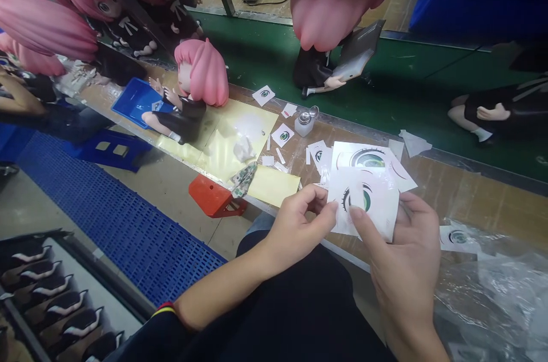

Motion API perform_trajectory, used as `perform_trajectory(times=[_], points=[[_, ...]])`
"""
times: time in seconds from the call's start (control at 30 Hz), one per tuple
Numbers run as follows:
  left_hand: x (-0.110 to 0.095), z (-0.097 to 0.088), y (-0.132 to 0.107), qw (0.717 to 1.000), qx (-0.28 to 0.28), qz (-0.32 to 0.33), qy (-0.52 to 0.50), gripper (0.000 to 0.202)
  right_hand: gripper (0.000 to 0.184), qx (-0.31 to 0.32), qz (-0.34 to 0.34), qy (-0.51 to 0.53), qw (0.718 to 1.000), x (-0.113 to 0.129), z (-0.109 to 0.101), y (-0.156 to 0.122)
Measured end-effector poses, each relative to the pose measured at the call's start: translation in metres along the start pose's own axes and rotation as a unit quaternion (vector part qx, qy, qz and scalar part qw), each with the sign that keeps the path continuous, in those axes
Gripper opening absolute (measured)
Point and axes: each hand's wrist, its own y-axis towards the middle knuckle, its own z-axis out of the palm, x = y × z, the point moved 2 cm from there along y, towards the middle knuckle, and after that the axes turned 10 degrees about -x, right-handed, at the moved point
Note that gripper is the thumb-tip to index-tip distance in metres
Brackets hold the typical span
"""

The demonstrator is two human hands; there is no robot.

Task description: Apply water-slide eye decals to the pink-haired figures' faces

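Both of my hands are at a white eye decal sheet [381, 219] printed with a green eye, held over the front edge of the workbench. My right hand [402, 253] grips it from the right, thumb across its face and fingers behind. Thumb and forefinger of my left hand [306, 216] pinch its left edge. Beyond it lies a larger eye sheet [342, 153], with a smaller eye decal [319, 153] to its left. A pink-haired figure [208, 73] in black clothing sits on the bench to the left, apart from my hands.
A glass bottle with a metal lid [305, 122] stands among paper scraps. Further left is a blue tray [132, 100]. Large figures stand along the green conveyor [257, 53] behind. Clear plastic wrap [505, 288] covers the near right. Another person's arm [21, 96] shows at far left.
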Motion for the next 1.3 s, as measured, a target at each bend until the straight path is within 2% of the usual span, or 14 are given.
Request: perform_trajectory(times=[0.13, 0.3, 0.57, 0.73, 0.8, 0.9, 0.97, 1.13, 1.3], points=[[0.002, 0.001, -0.002, 1.0, 0.0, -0.004, 0.003, 0.017, 0.057, 0.001, 0.001, 0.002, 1.0, 0.001, -0.008, -0.003], [0.002, 0.001, -0.006, 1.0, -0.004, -0.007, 0.002, 0.022, 0.049, -0.004, 0.005, 0.01, 1.0, 0.0, -0.018, -0.003], [0.005, -0.002, -0.011, 0.999, -0.027, -0.03, -0.014, 0.033, 0.031, -0.098, -0.058, 0.054, 0.992, 0.005, -0.035, 0.007], [0.008, -0.005, -0.012, 0.999, -0.031, -0.035, -0.024, 0.032, 0.033, -0.122, -0.072, 0.074, 0.987, 0.0, -0.048, 0.019], [0.008, -0.006, -0.012, 0.998, -0.031, -0.038, -0.031, 0.033, 0.035, -0.113, -0.067, 0.043, 0.99, -0.014, -0.05, 0.028], [0.009, -0.008, -0.01, 0.998, -0.033, -0.046, -0.039, 0.035, 0.034, -0.07, -0.052, -0.023, 0.996, -0.05, -0.043, 0.052], [0.011, -0.01, -0.008, 0.997, -0.038, -0.053, -0.04, 0.038, 0.028, -0.029, -0.04, -0.067, 0.997, -0.082, -0.032, 0.074], [0.019, -0.018, -0.003, 0.995, -0.065, -0.071, -0.024, 0.044, 0.03, 0.025, -0.031, -0.158, 0.987, -0.154, 0.0, 0.121], [0.026, -0.031, 0.001, 0.991, -0.097, -0.087, -0.008, 0.047, 0.032, 0.036, -0.026, -0.193, 0.98, -0.188, 0.012, 0.136]])
